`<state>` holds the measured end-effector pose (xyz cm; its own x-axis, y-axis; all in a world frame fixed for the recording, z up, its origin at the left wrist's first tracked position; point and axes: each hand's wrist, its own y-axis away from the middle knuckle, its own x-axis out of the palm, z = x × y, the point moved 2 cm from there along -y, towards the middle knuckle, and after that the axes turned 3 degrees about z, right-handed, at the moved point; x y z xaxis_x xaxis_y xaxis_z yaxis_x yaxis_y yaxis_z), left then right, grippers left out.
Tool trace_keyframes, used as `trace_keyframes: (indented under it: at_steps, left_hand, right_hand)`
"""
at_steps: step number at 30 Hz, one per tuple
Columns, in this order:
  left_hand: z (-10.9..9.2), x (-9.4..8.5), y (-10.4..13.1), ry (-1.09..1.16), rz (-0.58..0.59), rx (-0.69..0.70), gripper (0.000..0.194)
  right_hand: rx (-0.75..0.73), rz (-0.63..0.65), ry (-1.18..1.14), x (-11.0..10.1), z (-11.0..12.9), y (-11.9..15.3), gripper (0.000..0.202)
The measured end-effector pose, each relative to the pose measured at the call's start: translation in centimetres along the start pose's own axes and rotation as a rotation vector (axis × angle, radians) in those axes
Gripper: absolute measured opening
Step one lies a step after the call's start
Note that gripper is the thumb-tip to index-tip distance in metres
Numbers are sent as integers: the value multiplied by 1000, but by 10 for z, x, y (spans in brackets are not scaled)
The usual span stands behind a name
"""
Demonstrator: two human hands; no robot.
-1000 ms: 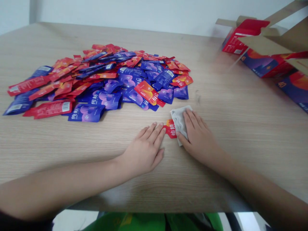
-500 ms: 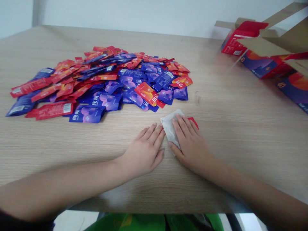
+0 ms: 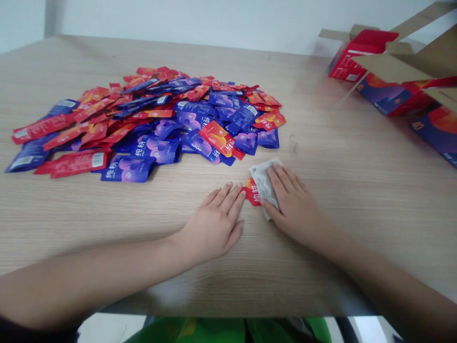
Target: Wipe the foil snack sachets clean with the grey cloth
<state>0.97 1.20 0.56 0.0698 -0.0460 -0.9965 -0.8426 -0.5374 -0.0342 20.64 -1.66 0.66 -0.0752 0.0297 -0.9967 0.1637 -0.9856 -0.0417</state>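
A red packet (image 3: 252,192) lies flat on the wooden table (image 3: 339,200), its right part hidden. My left hand (image 3: 217,219) rests flat with fingers stretched, the fingertips touching the packet's left edge. Over the packet's right side lies a folded white cloth (image 3: 264,183), pressed under the spread fingers of my right hand (image 3: 291,202). Behind both hands is a wide heap of red and blue-purple packets (image 3: 160,126).
At the right back stand open cardboard boxes: a red one (image 3: 348,62), a blue and red one (image 3: 385,95) with raised flaps, and another (image 3: 437,133) cut off by the frame. A pale wall (image 3: 196,21) lies behind the table.
My right hand and the white cloth have slid to the right, uncovering the left part of the red packet. My left hand has stayed in place.
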Motion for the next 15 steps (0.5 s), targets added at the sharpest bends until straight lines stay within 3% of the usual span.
trace_keyframes:
  at_steps: [3,8,12,15]
  left_hand:
    - [0,0,1,-3,-5,3,59]
    - [0,0,0,0,5,-7,59]
    - [1,0,0,-3,1,2,59]
    - [1,-1,0,-8,0,1,59]
  right_hand:
    - [70,-18,33,0,-2,0,72]
    - [-47,-19,41,3,4,2,71]
    - [85,-38,32,2,-7,-1,74]
    - [58,-54,37,3,-7,0,78]
